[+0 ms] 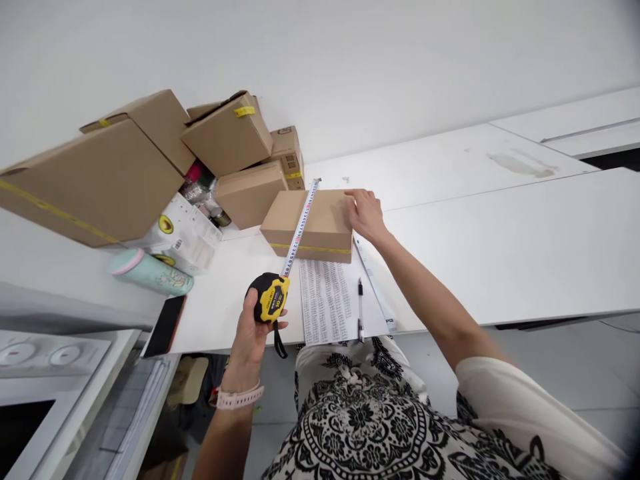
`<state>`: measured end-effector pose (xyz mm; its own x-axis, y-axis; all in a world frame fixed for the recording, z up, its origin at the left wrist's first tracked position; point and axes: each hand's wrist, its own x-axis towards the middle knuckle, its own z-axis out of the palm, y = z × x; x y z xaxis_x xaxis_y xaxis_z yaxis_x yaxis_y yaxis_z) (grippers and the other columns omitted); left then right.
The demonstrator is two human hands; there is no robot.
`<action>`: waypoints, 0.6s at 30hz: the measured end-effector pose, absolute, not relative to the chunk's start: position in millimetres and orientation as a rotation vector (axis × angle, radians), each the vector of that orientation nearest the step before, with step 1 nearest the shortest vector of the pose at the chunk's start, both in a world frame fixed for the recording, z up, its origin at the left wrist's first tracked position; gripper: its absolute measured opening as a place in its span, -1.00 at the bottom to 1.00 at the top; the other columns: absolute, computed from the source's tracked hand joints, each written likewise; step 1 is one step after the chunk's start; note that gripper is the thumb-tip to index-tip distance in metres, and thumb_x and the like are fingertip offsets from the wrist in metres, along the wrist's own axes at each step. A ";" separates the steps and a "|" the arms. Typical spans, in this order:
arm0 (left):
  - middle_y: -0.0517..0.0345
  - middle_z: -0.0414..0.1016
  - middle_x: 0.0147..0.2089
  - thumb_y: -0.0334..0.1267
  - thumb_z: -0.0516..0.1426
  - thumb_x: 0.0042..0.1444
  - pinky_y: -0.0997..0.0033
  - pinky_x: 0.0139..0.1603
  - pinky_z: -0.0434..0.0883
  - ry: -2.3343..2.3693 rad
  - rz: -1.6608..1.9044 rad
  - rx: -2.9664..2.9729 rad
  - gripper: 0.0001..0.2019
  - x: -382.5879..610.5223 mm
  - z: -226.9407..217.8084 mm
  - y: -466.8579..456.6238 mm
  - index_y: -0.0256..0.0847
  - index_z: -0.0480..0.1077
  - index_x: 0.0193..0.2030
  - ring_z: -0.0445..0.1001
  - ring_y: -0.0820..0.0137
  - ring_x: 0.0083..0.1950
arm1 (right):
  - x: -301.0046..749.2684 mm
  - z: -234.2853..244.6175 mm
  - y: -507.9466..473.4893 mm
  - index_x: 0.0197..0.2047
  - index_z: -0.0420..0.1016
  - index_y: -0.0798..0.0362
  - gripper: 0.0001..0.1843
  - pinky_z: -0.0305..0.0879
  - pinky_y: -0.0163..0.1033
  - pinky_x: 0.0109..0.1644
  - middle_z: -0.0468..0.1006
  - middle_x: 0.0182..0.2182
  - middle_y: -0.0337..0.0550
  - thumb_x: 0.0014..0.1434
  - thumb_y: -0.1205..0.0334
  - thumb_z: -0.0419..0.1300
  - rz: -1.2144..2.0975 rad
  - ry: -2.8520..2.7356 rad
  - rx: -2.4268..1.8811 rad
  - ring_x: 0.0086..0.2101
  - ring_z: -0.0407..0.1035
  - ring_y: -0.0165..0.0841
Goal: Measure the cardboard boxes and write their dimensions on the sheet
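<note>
My left hand (253,330) is closed around a yellow and black tape measure (273,299), its black strap hanging below. The blade (301,230) runs out up and away, across the top of a brown cardboard box (327,212), and its hooked end reaches past the box's far edge. Against the right end of that box rests my right hand (367,212), fingers curved over the corner; its thumb side is partly hidden. Under the near side of the box lies a printed sheet of paper (327,303), with a pen (361,310) on it.
More cardboard boxes (233,137) are stacked at the back left, beside a large carton (95,180). A mint green bottle (153,272) lies by a white avocado box (183,230). Near the left table edge is a dark phone-like slab (165,325). The white table (500,233) stretches right.
</note>
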<state>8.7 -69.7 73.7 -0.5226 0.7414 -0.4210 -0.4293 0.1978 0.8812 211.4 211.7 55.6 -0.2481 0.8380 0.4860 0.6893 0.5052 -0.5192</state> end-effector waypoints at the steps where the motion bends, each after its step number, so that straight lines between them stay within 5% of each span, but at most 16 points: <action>1: 0.00 0.64 -0.22 0.01 0.12 0.29 0.38 -0.57 0.56 1.510 1.515 0.324 -0.59 7.8 72.7 -69.9 -0.27 0.47 0.07 0.61 0.29 -0.44 | 208.6 57.9 220.8 0.20 0.38 0.07 -0.53 0.20 0.19 0.22 0.48 0.18 0.13 0.38 0.23 -0.18 0.279 -2.034 -1.253 0.17 0.27 0.02; 8: -0.04 0.63 -0.24 0.04 0.16 0.25 0.32 -0.57 0.57 1.529 1.461 0.348 -0.55 10.5 82.0 -63.4 -0.32 0.48 0.05 0.60 0.27 -0.45 | 176.2 71.2 279.3 0.43 0.18 0.15 -0.35 0.13 0.20 0.31 0.31 0.37 0.13 0.29 0.33 -0.14 0.468 -2.317 -1.277 0.27 0.22 0.02; 18: -0.12 0.64 -0.15 0.03 0.17 0.25 0.29 -0.54 0.59 1.502 1.448 0.398 -0.56 6.0 86.0 -62.6 -0.31 0.50 0.06 0.62 0.23 -0.42 | 154.7 60.9 292.1 0.50 0.07 -0.08 -0.30 0.12 0.27 0.23 0.44 0.29 0.07 0.30 0.23 -0.12 0.329 -2.413 -1.277 0.22 0.25 0.09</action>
<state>6.0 -62.6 86.0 -0.4715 0.7822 -0.4072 -0.3785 0.2376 0.8946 154.7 292.1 60.9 -0.5094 0.8297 0.2282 0.7383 0.5576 -0.3794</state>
